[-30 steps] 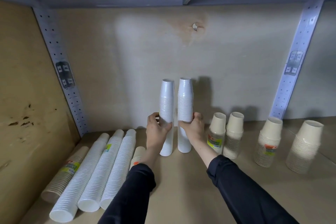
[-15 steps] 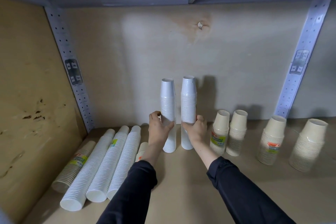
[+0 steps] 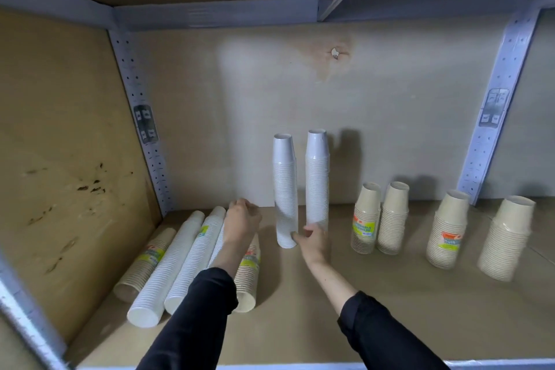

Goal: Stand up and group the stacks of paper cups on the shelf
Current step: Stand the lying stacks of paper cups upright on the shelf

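White cups stand in 2 upright stacks [image 3: 285,189] beside 4 beige stacks [image 3: 365,219], while 5 flat stacks [image 3: 168,267] remain, the left hand [image 3: 241,222] on one with its grip unclear, the right hand [image 3: 313,242] with its grip slack, holding nothing.

No readable word, brand or number anywhere. Just right of the white stacks [image 3: 285,189], on a standing beige stack [image 3: 365,207], a yellow-green label [image 3: 364,227] with an orange top and bluish lettering, too blurred to read. Farther right, on a second beige stack [image 3: 447,219], the same kind of label, equally blurred. Left of the white stacks, similar labels on two lying beige stacks [image 3: 144,267] and a small green one on a lying white stack [image 3: 192,258], illegible. On both grey uprights [image 3: 136,93], stickers [image 3: 146,126] with small pictograms, unreadable.
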A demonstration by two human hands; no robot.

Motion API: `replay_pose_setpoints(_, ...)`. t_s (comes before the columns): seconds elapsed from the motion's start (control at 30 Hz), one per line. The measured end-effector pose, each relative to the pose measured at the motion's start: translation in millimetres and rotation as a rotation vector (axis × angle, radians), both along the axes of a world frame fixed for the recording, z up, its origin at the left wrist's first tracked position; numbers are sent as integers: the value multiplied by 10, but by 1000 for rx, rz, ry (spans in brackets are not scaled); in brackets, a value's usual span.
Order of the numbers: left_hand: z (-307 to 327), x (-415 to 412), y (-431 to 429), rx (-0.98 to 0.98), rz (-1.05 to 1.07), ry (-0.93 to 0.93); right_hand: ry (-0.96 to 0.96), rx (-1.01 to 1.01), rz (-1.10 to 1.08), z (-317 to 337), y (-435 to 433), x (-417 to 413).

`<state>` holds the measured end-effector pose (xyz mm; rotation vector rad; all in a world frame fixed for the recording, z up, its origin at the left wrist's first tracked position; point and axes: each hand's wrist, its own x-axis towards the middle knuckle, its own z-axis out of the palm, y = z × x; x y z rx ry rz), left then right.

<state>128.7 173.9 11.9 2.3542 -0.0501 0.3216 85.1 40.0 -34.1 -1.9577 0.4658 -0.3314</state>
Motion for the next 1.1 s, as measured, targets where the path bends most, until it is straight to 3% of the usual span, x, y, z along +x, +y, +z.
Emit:
replay_pose_setpoints(0.23, -223, -76, 365, 404, 77, 223, 229, 88, 240, -91, 427, 17)
replay_pose_setpoints(0.47, -317, -55, 398, 544, 101, 282, 395, 152, 304, -61, 619, 9)
replay_pose_setpoints(0.73, -298, 54, 428, 517, 88, 372, 394, 277, 267, -33, 720, 14)
replay_pose_setpoints(1.1, -203, -211, 545, 239, 143, 382, 257, 345, 206, 33, 637, -124)
